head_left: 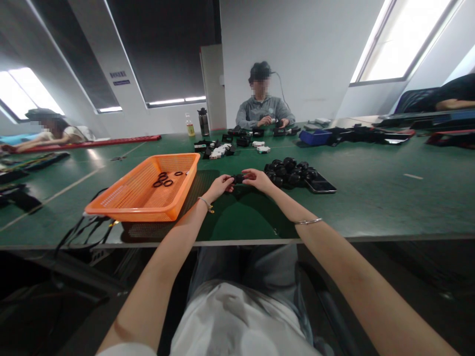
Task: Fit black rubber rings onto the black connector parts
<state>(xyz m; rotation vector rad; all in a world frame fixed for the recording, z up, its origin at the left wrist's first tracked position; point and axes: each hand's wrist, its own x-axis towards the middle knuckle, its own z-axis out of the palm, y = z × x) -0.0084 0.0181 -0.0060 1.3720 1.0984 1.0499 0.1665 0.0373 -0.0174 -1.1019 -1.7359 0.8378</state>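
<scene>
A small black round part (238, 178) is held between my two hands, just above the green table (237, 217). The fingers of my left hand (221, 184) close on its left side. On its right side, my right hand (257, 179) grips it with thumb and fingers. Its exact kind is too small to make out. Close to the right hand lies a pile of glossy black rounded parts (289, 170). To the left of my left hand stands an orange plastic basket (174, 210) with several black rings (168, 183) inside.
A phone (322, 184) lies beside the black pile. Farther back are white and black parts (221, 151), a blue box (314, 137), a drink bottle (190, 126) and a dark flask (203, 122). Across the table a person in grey (265, 111) handles small parts. Black straps (83, 230) hang near the basket.
</scene>
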